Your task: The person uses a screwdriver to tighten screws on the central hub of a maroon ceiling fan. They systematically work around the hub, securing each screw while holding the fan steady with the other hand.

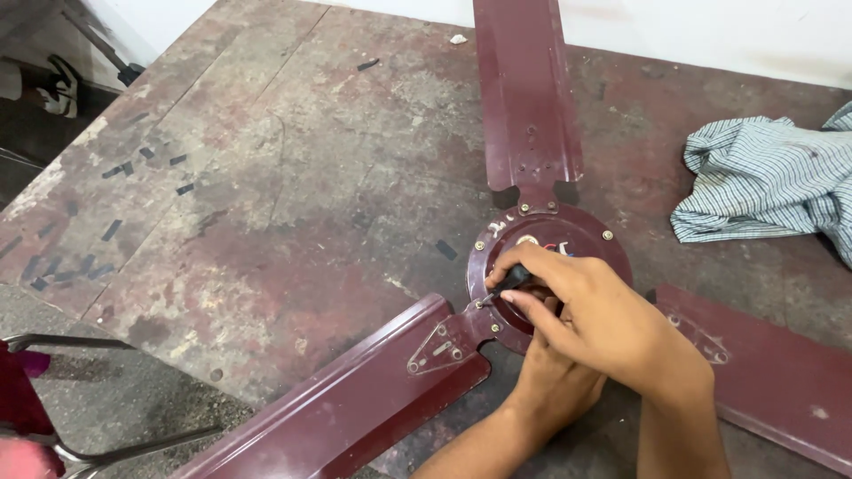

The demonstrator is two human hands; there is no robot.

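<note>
Screwdriver (513,280) pinched in right hand (603,315) at fan hub (581,232) rim.

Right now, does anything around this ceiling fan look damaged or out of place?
The maroon fan lies flat on a worn table whose paint is flaking. Dark scraps litter the table's left side, and a crumpled checked cloth sits at right. The right hand holds a dark tool at the hub, above the left hand.

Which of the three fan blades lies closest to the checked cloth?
The blade on the right, partly under the right hand: the checked cloth lies just above it. The upper blade and lower-left blade are farther away.
</note>
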